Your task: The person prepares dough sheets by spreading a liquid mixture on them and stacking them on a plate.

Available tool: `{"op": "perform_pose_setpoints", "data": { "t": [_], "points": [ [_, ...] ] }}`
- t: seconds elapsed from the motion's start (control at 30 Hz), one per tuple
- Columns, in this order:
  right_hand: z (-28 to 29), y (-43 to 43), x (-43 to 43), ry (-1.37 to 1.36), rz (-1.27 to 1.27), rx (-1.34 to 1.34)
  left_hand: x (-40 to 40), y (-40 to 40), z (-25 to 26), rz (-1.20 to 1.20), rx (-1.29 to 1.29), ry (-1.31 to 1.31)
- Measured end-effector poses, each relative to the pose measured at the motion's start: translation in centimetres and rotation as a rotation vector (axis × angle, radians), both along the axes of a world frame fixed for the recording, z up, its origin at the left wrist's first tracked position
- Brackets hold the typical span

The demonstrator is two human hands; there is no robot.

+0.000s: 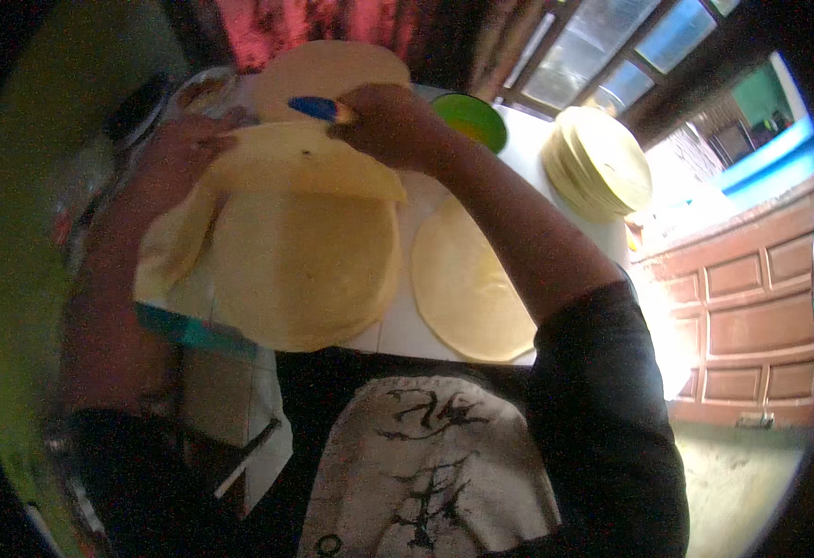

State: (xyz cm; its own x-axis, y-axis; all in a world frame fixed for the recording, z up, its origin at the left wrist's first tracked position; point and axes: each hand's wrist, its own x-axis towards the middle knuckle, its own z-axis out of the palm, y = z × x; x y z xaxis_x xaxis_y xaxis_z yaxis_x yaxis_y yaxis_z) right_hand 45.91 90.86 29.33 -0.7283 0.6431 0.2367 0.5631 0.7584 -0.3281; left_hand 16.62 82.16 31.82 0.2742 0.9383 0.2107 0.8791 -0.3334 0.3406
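In the head view my right hand (386, 125) reaches to the far part of the table, its fingers closed on a small blue-ended tool (315, 108) whose kind I cannot tell. Beneath it, the far edge of a thin, pale dough sheet (309, 160) is raised or folded over another round sheet (309, 272). My left hand (194, 150) is at the upper left edge of that sheet; whether its fingers grip it is blurred. A separate round sheet (463, 279) lies flat to the right, partly behind my right forearm. Another tan round (330, 70) lies at the far side.
A green bowl (473, 122) stands beyond my right forearm. A stack of pale round sheets (595, 164) sits at the table's far right. A clear container (205, 91) is at the far left, and a teal edge (194, 331) shows at the near left.
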Motion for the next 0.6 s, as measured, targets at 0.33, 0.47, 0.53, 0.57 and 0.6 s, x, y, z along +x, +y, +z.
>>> {"op": "perform_pose_setpoints", "data": {
  "t": [0.33, 0.47, 0.53, 0.57, 0.6],
  "points": [
    [7.8, 1.4, 8.4, 0.058, -0.116, 0.217, 6.0, 4.9, 9.0, 0.103, -0.079, -0.027],
    [10.7, -1.4, 15.2, 0.039, -0.343, 0.082, 12.0, 4.3, 8.8, -0.052, -0.098, -0.252],
    [9.9, -1.0, 19.4, 0.090, -0.279, 0.012, 15.9, 5.6, 7.6, -0.119, -0.129, -0.298],
    [10.1, -1.3, 20.3, 0.079, -0.316, -0.031, 17.2, 7.4, 7.5, -0.161, -0.148, -0.194],
    [10.4, -1.6, 20.9, 0.072, -0.344, -0.075, 18.0, 8.6, 7.5, -0.193, -0.166, -0.086]
  ]
}}
